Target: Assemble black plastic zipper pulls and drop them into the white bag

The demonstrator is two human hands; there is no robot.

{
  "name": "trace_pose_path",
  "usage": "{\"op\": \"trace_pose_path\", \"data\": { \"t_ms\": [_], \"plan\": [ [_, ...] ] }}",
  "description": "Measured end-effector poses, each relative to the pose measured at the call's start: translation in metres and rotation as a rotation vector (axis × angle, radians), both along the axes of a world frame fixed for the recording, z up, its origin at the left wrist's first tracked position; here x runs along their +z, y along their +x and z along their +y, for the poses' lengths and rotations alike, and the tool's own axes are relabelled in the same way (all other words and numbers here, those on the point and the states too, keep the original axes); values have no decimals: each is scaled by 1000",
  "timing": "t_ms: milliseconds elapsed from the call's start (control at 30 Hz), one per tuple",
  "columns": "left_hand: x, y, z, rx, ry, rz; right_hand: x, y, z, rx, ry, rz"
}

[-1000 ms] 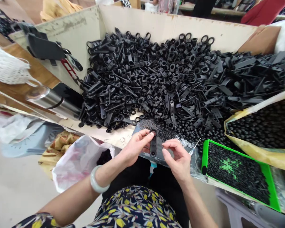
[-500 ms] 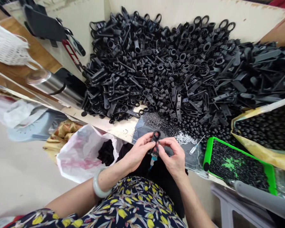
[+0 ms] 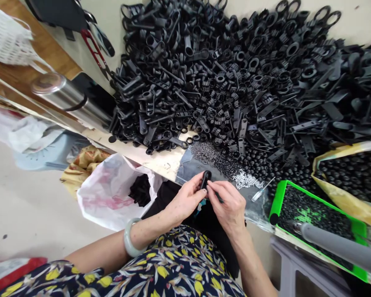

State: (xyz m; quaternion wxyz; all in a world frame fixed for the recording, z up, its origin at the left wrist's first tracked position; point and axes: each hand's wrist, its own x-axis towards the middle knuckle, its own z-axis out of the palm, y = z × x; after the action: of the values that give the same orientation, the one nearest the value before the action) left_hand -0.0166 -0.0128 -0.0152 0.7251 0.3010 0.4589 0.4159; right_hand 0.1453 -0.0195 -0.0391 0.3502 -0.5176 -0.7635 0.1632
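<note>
My left hand pinches a small black plastic part with a ring end, held upright just above my lap at the table's near edge. My right hand is closed beside it, fingertips pressed against the same part; what lies under them is hidden. A pale bangle circles my left wrist. Right behind the hands lie a heap of tiny dark screws and a small cluster of silvery pins on a clear plastic sheet.
A large pile of black plastic parts fills the cardboard-walled table. A green tray of small black beads sits at right, beside a yellow bag of beads. A steel flask and white plastic bag lie at left.
The view has tilted down. Both hands drew closer together and toward my body, with the black part turned more upright and the right fingers now pressing on it.
</note>
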Motion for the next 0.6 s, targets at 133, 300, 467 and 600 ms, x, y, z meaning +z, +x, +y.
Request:
{"op": "trace_pose_path", "data": {
  "t_ms": [133,300,467,600],
  "plan": [
    [-5,-1,-7,9,1,2,-2,-2,-10,8,34,-105],
    [-10,-1,-16,13,-22,-18,-8,-3,-17,14,68,-161],
    [-18,2,-20,11,-19,-17,-13,-3,-21,-31,78,-155],
    [-25,3,-21,5,5,-3,-15,0,-22,-45,64,-173]
  ]
}}
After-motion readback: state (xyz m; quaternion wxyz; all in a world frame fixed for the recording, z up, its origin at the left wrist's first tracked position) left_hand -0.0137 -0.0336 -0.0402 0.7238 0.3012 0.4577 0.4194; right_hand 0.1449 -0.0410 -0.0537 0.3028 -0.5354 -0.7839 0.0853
